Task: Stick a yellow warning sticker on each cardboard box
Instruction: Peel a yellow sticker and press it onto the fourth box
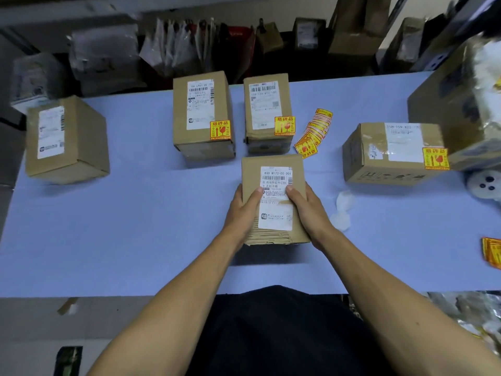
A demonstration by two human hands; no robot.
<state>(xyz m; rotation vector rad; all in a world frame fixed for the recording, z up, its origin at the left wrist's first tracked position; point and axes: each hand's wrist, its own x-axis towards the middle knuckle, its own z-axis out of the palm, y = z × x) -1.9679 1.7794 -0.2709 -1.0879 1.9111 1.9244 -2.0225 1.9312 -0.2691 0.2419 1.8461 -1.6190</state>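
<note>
Blue table point(135, 213), both hands gripping box point(273, 169)

I see a matt, smooth pale blue tabletop point(135, 226). The box point(273, 164) in my hands is plain brown cardboard, matt, its near edge torn and showing rough corrugation. Its label point(276, 213) is white paper with a slight sheen. The stickers point(311, 137) look like glossy yellow paper with red print. Two crumpled white scraps point(342, 210) look like thin, soft paper. The far bags point(173, 47) are shiny clear plastic.
</note>
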